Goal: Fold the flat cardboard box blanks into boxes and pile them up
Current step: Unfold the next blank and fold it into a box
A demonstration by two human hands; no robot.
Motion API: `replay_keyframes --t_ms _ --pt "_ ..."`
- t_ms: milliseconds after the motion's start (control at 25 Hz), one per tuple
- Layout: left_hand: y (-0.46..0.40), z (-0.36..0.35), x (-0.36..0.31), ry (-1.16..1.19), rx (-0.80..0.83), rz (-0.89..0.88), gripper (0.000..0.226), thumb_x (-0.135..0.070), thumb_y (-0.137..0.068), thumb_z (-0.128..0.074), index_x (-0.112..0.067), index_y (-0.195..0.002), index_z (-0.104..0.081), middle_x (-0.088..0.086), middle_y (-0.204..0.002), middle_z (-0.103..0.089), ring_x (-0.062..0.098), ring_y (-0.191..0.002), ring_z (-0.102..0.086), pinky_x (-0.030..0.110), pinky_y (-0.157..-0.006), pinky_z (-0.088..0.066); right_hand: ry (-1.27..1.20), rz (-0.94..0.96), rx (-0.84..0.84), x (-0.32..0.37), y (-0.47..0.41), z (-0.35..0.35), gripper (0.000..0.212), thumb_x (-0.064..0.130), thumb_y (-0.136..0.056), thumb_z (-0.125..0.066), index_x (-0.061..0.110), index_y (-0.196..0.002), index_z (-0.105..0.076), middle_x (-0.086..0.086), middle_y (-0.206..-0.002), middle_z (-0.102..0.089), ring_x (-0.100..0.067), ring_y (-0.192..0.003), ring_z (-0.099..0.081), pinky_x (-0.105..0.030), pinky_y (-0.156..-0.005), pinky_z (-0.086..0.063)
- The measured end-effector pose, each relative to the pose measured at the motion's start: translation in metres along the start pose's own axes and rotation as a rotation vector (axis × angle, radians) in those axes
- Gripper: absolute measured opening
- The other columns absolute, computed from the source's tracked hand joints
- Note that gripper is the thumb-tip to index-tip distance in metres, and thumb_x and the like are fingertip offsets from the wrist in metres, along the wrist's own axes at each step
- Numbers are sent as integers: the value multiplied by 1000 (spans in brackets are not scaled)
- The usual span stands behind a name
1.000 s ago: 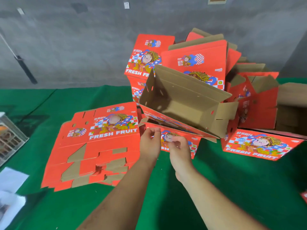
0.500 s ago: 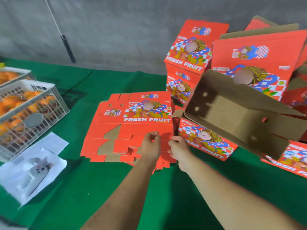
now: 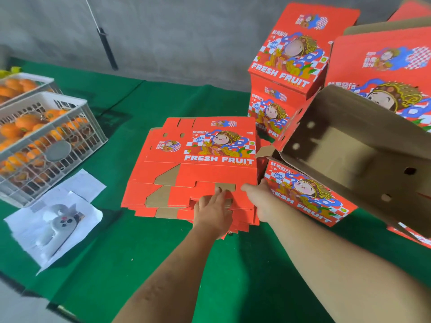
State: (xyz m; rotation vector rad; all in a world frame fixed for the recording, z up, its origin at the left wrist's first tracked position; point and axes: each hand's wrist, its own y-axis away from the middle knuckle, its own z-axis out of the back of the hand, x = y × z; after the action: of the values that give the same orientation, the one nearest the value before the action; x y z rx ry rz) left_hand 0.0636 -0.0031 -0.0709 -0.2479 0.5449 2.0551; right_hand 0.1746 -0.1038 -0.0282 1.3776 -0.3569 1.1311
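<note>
Red cardboard blanks lie in a flat stack (image 3: pixel 193 169) on the green cloth (image 3: pixel 144 241), directly ahead of both hands, the top one printed side up. The left hand (image 3: pixel 213 213) rests flat on the near edge of the stack, fingers stretched forward and fairly straight, fingertips at a brown flap notch. The right hand (image 3: pixel 261 201) is at the stack's near right corner, thumb pointing left along the edge; its fingers are hidden behind the hand, so I cannot tell whether they have hooked under a blank or only touch it.

Just right of the right hand, a folded box (image 3: pixel 310 197) lies on its side, touching or nearly touching the wrist. Above it sits an open box (image 3: pixel 363 148), brown inside showing, and beyond the hands two closed boxes (image 3: pixel 286 73) stand one on the other. Well to the left of the left hand are crates of oranges (image 3: pixel 42 136) and white paper sheets (image 3: pixel 53 220).

Judging by this, several boxes are already made and the step in hand is taking the next blank off the stack. The next move calls for separating only the top sheet: the blanks sit closely and slightly offset, so a fingertip must get under one edge while the other hand holds the rest down. Then the blank needs lifting clear toward the person, with room to open it.
</note>
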Motion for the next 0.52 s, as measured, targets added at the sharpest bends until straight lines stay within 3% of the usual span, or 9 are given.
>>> replay_keyframes --t_ms 160,240,320,400,520 --pt "7 -4 1 -94 23 -29 75 -34 -97 -47 -35 -163 -11 -10 -173 -7 33 -149 -20 51 -121 -17 -78 38 27 -15 3 -4 30 26 -96 -66 28 -125 -57 -6 -115 -69 -33 -102 -69 -56 -93 -57" --pt "12 -7 3 -87 -6 -57 72 -33 -97 -47 -34 -162 -16 -8 -170 -22 33 -143 -25 49 -117 -22 -227 44 -35 -11 3 -5 15 27 -99 -67 26 -114 -65 -2 -107 -71 -25 -96 -70 -44 -84 -60" --pt "20 -7 4 -15 -57 -110 62 -35 -97 -47 -36 -156 -27 -8 -156 -48 30 -133 -32 46 -110 -28 -429 -53 -34 -2 8 -2 8 21 -99 -70 19 -107 -69 -1 -101 -71 -16 -89 -69 -30 -68 -53" --pt "28 -4 5 45 -174 -138 55 -36 -97 -50 -39 -151 -38 -12 -146 -55 27 -125 -36 43 -105 -32 -489 -133 36 2 14 3 8 17 -98 -71 15 -106 -70 -1 -100 -70 -14 -89 -67 -26 -64 -48" --pt "42 8 11 81 -435 -101 53 -34 -90 -62 -34 -142 -53 -2 -149 -46 32 -122 -41 45 -103 -37 -478 -152 69 -1 28 10 10 21 -100 -64 14 -107 -65 -2 -96 -65 -17 -88 -65 -28 -63 -48"
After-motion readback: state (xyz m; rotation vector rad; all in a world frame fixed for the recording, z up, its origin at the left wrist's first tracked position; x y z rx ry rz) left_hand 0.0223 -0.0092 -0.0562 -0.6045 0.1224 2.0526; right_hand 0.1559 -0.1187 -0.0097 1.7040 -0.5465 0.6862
